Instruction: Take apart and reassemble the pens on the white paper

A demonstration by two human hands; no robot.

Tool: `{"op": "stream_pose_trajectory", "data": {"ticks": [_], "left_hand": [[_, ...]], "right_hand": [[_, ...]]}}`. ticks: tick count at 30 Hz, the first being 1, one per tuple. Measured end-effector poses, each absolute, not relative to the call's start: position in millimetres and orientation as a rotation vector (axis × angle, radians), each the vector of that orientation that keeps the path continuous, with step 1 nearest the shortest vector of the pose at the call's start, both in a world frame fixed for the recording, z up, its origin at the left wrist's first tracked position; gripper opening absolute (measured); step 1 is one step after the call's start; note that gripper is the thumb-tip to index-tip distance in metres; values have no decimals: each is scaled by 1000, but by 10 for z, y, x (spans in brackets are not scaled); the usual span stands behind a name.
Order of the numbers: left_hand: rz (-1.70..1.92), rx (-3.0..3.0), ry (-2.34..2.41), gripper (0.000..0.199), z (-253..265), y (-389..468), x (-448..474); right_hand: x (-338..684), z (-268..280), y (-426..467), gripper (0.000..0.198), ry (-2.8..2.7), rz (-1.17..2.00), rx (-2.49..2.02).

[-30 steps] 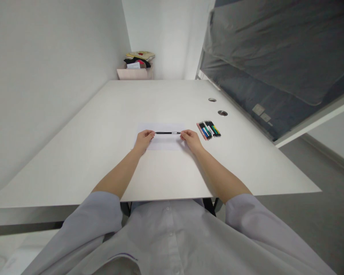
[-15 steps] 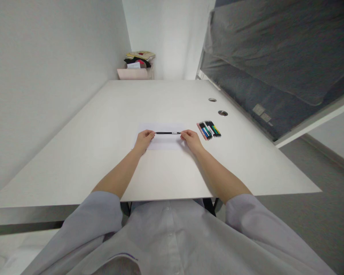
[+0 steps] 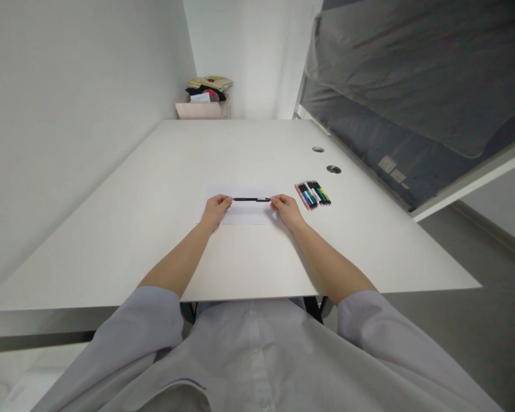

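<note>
A slim black pen (image 3: 250, 199) with a small white label near its right end is held level between my two hands, over a white sheet of paper (image 3: 245, 216). The fingertips of my left hand (image 3: 217, 209) pinch its left end. At the other end, my right hand (image 3: 286, 209) grips it between thumb and fingers. A shadow falls on the paper under the pen. Just right of my right hand lies a row of several pens (image 3: 312, 195), side by side, in pink, black, blue, white, green and yellow.
The white table (image 3: 249, 260) spreads out around the paper. Two round metal cable holes (image 3: 333, 170) are set in its right side. A pale box (image 3: 201, 110) with cloth items stands beyond the far edge. A grey fabric-covered partition (image 3: 369, 126) borders the right.
The pen has turned slightly about its length, so its white label shows narrower. Both hands stay in the same place, and the row of pens has not moved.
</note>
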State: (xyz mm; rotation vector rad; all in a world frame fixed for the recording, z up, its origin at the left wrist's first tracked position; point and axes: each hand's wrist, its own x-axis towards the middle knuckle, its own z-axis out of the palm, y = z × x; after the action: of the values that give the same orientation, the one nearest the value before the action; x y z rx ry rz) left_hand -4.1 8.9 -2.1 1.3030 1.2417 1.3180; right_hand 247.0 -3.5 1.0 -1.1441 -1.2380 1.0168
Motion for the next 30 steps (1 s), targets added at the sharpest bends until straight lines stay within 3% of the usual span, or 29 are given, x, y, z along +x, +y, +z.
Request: {"op": "stream_pose_trajectory", "data": {"ticks": [30], "left_hand": [[1298,1369,1252,44,0,50,-20]], "right_hand": [[2486,54,-81,44,-1352,953,-1175]]}}
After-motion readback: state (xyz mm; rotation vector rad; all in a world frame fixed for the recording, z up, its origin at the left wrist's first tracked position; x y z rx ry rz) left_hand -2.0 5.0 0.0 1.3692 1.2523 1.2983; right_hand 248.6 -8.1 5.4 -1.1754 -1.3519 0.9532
